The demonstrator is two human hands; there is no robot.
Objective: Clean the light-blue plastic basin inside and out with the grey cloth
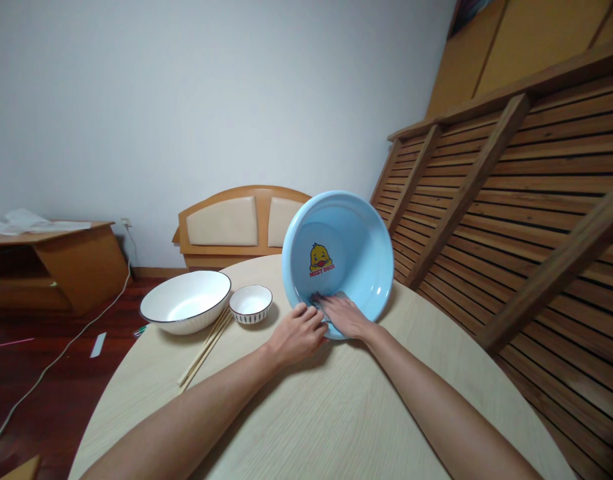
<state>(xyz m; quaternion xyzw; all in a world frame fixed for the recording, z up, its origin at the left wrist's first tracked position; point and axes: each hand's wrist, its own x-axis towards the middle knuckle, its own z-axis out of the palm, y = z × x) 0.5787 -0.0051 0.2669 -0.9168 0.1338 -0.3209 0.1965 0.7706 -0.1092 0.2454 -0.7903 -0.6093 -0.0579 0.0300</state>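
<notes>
A light blue plastic basin (369,250) is tipped up on its side on the table, its opening turned toward me. A yellow duck print with red lettering shows on its bottom. At the near lower rim, my left hand (299,335) is closed around the edge, with some fingers hidden behind it. My right hand (345,315) reaches inside and presses a greyish cloth (317,299) against the lower inner wall. Most of that cloth is covered by the fingers.
Left of the basin, a small striped bowl (251,301), a large white bowl (186,303) and several wooden chopsticks (206,350) lie on the round table (326,413). A headboard (221,223) stands behind, and a slatted wooden frame (511,187) leans at the right.
</notes>
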